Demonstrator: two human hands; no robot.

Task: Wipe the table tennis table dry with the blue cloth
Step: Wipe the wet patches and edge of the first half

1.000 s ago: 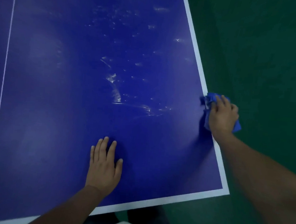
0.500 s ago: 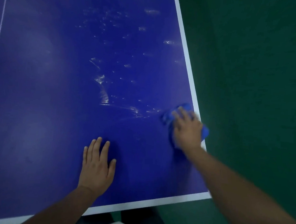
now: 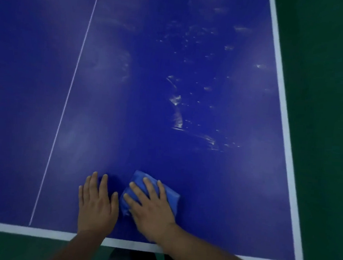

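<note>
A crumpled, folded blue cloth [image 3: 171, 196] is seen in the lower centre of the frame, lying on the dark blue table tennis table [image 3: 126, 126] a little above its near white edge band. It is pressed flat against the surface by the right hand [image 3: 151, 207], which is laid palm-down over most of it with the fingers [image 3: 148, 186] spread and stretched toward the upper left; no fold of the cloth is pinched or gripped, so the hand is open on top of it. Blue fabric is left showing above the fingertips, to the right of the knuckles and at the hand's left edge. The right forearm [image 3: 208, 252] is brought in from the lower right corner of the frame, crossing the white band at a slant.

Just beside the cloth, to its left, the left hand [image 3: 97, 208] is placed flat on the bare table, palm down, fingers extended upward in the frame and slightly apart, with nothing held. Its thumb lies close to the cloth's left edge; whether the two touch cannot be told. The left forearm is seen rising from the bottom edge.

Glistening streaks and droplets of water [image 3: 177, 120] are scattered over the upper right and centre right of the table, well apart from the cloth. A thin white centre line [image 3: 66, 106] is drawn from the upper left down to the near band. A white border stripe [image 3: 283, 117] runs down the right side, and dark green floor [image 3: 329, 120] is visible beyond it and along the bottom.
</note>
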